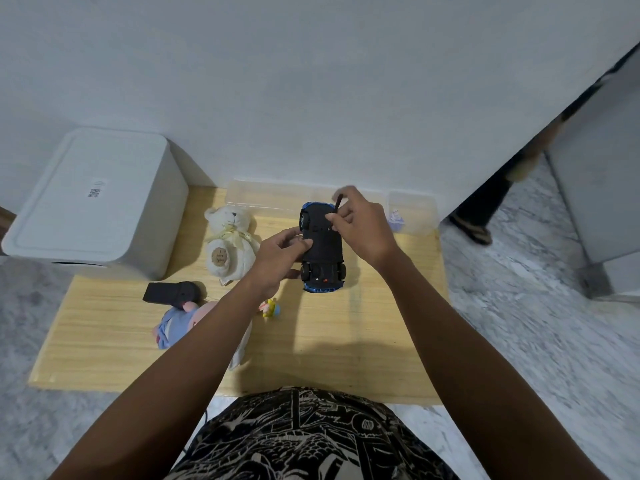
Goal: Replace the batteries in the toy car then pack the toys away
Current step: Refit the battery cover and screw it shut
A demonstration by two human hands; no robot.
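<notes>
Toy car (322, 251) lies belly-up on the wooden table (381, 323), dark underside facing you, blue bodywork showing only at both ends. Its long axis runs straight away from you: 1 wheel pair at the near end, the other end pointing at the clear plastic container (270, 195) against the wall.

Your left hand (282, 252) comes in from the car's left flank, fingers curled round its side at about mid-length, bracing it.

Your right hand (363, 225) sits over the car's far right quarter, fingers pinched round a thin dark tool, probably a small screwdriver (337, 201), standing near upright. Its tip meets the underside just under your fingers; the exact contact point is hidden.

Judgement: this is the cover-opening step, early in the task. The battery cover is not yet off and no batteries are in sight. The right hand is the working one and already above the spot. The move turns on keeping the tool square to the underside while the left stops the car rolling sideways.

Left of the car: white teddy bear (230, 242), black remote (171, 292), blue-pink plush (175, 323), small yellow figure (272, 308). All unpacked.
</notes>
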